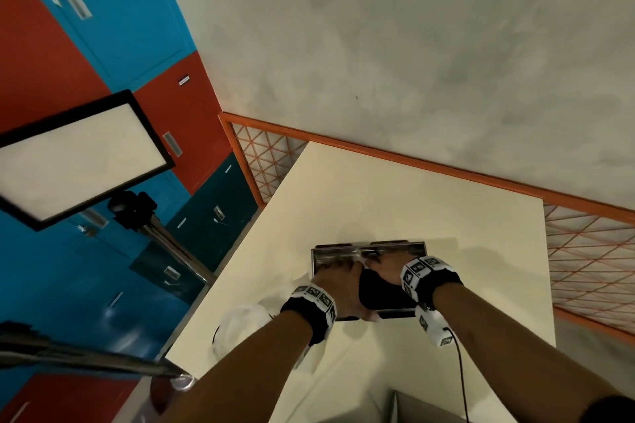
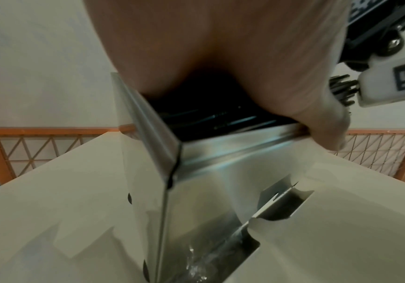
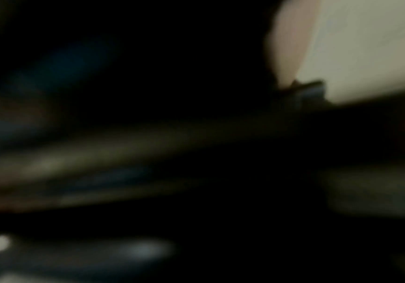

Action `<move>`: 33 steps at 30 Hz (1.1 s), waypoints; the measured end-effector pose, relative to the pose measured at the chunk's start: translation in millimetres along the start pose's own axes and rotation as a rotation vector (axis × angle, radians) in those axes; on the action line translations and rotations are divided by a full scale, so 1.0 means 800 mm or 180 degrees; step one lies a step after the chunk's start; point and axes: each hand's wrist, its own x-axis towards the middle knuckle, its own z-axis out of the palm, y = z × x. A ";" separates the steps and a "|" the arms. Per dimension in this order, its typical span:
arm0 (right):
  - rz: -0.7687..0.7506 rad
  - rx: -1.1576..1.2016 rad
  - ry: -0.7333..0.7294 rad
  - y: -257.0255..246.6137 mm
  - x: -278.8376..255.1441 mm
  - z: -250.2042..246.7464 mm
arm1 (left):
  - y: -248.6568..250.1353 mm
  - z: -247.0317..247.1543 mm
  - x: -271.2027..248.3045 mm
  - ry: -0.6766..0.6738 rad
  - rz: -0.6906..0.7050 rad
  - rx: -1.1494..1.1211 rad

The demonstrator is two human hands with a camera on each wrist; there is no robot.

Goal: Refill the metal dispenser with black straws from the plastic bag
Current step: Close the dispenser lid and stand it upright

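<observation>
The metal dispenser [image 1: 347,252] stands open-topped on the cream table [image 1: 412,199]. A thick bundle of black straws [image 1: 376,290] lies across its top. My left hand [image 1: 338,282] grips the bundle's left side, and my right hand [image 1: 388,264] curls over it from the right. In the left wrist view my palm [image 2: 220,47] covers the dispenser [image 2: 196,162], with black straws [image 2: 216,118] inside and straw ends [image 2: 342,88] sticking out past my thumb. The right wrist view is dark and blurred. A crumpled whitish plastic bag [image 1: 240,319] lies at the table's left edge.
An orange rail with mesh [image 1: 584,268] borders the table at the back and right. A light panel on a stand [image 1: 79,158] rises at the left, before red and blue lockers [image 1: 103,27]. A cable [image 1: 460,371] hangs from my right wrist.
</observation>
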 end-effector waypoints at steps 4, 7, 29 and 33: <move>-0.0056 0.0077 -0.0092 -0.002 -0.006 -0.003 | -0.001 0.006 -0.001 0.0044 -0.0036 -0.0090; -0.0255 0.0208 -0.0114 0.004 -0.017 -0.008 | -0.002 0.013 -0.003 0.0327 0.0064 -0.0058; -0.0601 -0.0587 -0.0416 0.010 -0.051 -0.034 | -0.014 -0.021 0.031 -0.0224 -0.0247 -0.0347; -0.0662 -0.0870 -0.0519 0.002 -0.042 -0.033 | -0.014 -0.024 0.032 -0.0465 -0.0008 -0.0298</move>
